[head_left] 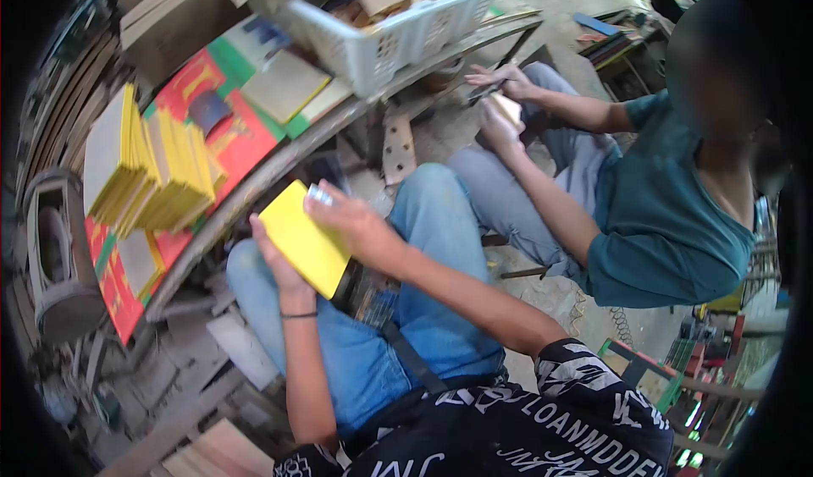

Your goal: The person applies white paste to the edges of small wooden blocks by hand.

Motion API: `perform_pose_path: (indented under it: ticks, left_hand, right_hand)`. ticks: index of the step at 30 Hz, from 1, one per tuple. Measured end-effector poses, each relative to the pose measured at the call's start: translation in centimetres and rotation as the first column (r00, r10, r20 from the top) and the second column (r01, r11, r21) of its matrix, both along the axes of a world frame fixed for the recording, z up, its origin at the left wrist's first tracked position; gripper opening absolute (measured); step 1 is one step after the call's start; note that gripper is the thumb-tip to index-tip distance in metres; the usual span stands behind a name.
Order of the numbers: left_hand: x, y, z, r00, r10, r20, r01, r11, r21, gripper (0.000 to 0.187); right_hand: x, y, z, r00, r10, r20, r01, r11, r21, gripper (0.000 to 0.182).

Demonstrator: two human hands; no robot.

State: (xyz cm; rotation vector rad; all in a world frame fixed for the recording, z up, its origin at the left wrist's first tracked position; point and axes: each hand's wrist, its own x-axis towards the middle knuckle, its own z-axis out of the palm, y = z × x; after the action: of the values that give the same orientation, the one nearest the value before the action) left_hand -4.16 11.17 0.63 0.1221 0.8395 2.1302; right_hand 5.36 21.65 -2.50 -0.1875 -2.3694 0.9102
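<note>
A flat yellow board with rounded corners is tilted above my lap. My left hand grips its left edge, the fingers wrapped behind it. Over the upper right of the board lies my right hand, its fingers closed on a small pale blue-and-white piece at the board's top edge. The kind of that piece is too small to make out.
On the bench at left, a stack of yellow-edged boards stands on a red and green sheet. A white plastic basket sits farther along. At right a co-worker sits close by, hands on a small light block.
</note>
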Motion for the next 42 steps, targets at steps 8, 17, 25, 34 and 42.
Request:
perform_pose_path:
  ticks: [8, 17, 25, 34, 42]
  left_hand:
    - [0.3, 0.2, 0.2, 0.997, -0.076, 0.011, 0.076, 0.996, -0.050, 0.067]
    - [0.3, -0.1, -0.4, 0.997, -0.082, 0.015, 0.082, 0.995, -0.059, 0.064]
    - [0.7, 0.6, -0.2, 0.994, -0.061, 0.095, 0.062, 0.998, -0.011, 0.063]
    - [0.1, 0.5, -0.5, 0.998, -0.037, 0.044, 0.039, 0.999, -0.038, 0.064]
    - [-0.2, 0.6, -0.5, 0.999, -0.004, 0.048, 0.006, 0.999, -0.051, 0.065]
  right_hand:
    - [-0.9, 0.4, -0.6, 0.995, -0.091, -0.042, 0.093, 0.993, 0.067, 0.058]
    - [-0.6, -0.1, 0.3, 0.997, -0.067, -0.029, 0.068, 0.998, 0.019, 0.050]
    - [-1.6, 0.5, 0.1, 0.990, -0.115, -0.078, 0.117, 0.993, 0.024, 0.049]
    - [-1.1, -0.5, -0.2, 0.998, -0.064, -0.010, 0.065, 0.996, 0.067, 0.054]
    - [-1.1, -0.3, -0.8, 0.995, -0.085, 0.059, 0.080, 0.993, 0.086, 0.054]
